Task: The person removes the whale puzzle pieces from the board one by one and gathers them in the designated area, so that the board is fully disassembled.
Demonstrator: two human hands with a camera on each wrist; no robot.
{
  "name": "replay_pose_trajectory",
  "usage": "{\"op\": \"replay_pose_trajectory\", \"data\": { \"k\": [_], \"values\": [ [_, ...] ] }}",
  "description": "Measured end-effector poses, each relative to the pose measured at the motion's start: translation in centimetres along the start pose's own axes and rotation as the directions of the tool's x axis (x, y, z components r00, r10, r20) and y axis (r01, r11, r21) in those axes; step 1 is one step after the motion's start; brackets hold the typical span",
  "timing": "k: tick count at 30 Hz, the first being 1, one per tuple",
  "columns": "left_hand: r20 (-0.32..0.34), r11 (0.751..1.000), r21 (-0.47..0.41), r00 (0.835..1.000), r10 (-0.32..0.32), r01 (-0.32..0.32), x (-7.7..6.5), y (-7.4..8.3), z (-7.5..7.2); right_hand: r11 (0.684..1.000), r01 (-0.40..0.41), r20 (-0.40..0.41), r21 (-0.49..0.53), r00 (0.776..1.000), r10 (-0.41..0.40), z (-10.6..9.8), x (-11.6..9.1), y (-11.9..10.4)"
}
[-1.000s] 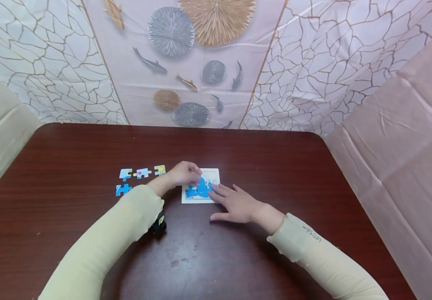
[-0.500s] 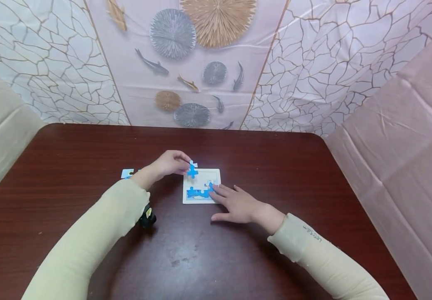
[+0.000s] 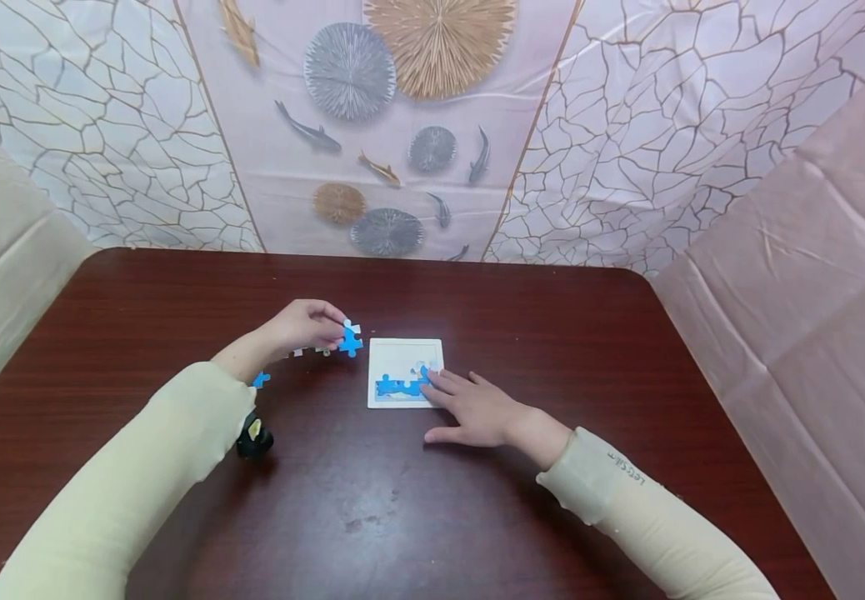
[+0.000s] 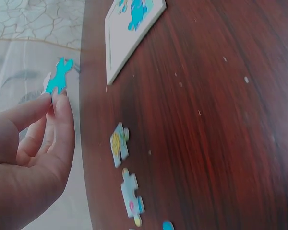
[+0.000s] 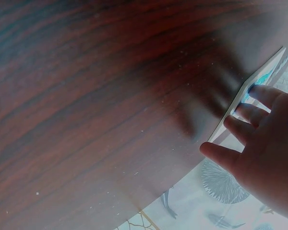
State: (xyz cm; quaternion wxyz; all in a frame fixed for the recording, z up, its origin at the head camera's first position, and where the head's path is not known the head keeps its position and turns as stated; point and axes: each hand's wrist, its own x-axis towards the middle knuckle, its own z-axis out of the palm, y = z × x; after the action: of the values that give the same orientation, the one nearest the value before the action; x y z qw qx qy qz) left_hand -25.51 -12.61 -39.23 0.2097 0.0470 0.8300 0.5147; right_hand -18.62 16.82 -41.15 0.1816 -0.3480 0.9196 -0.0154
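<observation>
My left hand [image 3: 308,325] pinches a blue jigsaw piece [image 3: 351,339] between thumb and fingertips, held up left of the white puzzle tray [image 3: 391,354]. In the left wrist view the same jigsaw piece [image 4: 60,76] stands out from the fingertips, above the table. Joined blue pieces [image 3: 397,387] lie along the tray's lower side, and its upper left shows bare white. My right hand [image 3: 477,410] spreads its fingers, with fingertips over the tray's right edge and covering part of the pieces there. In the right wrist view these fingers [image 5: 218,154] reach across the tray's rim.
Loose jigsaw pieces lie on the dark wood table [image 3: 432,517] left of the tray, partly behind the left hand: one with a yellow sun [image 4: 118,143], a pale one [image 4: 131,195] and a blue one [image 3: 261,380]. A patterned cloth [image 3: 372,125] hangs behind the table.
My left hand has lifted the blue jigsaw piece off the tray and carried it left, uncovering the tray's bare upper part. The right hand has stayed in place.
</observation>
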Motion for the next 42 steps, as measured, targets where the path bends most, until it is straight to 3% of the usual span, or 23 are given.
{"op": "replay_pose_trajectory", "data": {
  "k": [9, 18, 29, 42],
  "values": [
    [0.013, 1.0, -0.003, 1.0, -0.01, 0.01, -1.4, -1.3, -1.7, 1.0, -0.001, 0.005, 0.001, 1.0, 0.001, -0.1, -0.1, -0.1],
    [0.072, 0.993, -0.104, 0.996, -0.044, 0.051, -2.3, -2.2, -2.7, 1.0, 0.005, -0.002, -0.007, 1.0, -0.005, -0.1, 0.0, -0.1],
    [0.115, 0.992, -0.028, 0.987, -0.116, 0.12, -3.5, -3.8, -3.8, 1.0, -0.001, 0.008, -0.007, 1.0, 0.001, -0.1, 0.0, -0.1],
    [0.129, 0.991, -0.008, 0.983, -0.128, 0.13, -4.3, -4.5, -4.0, 1.0, -0.012, 0.011, -0.004, 1.0, 0.012, -0.2, -0.1, -0.2]
  ]
}}
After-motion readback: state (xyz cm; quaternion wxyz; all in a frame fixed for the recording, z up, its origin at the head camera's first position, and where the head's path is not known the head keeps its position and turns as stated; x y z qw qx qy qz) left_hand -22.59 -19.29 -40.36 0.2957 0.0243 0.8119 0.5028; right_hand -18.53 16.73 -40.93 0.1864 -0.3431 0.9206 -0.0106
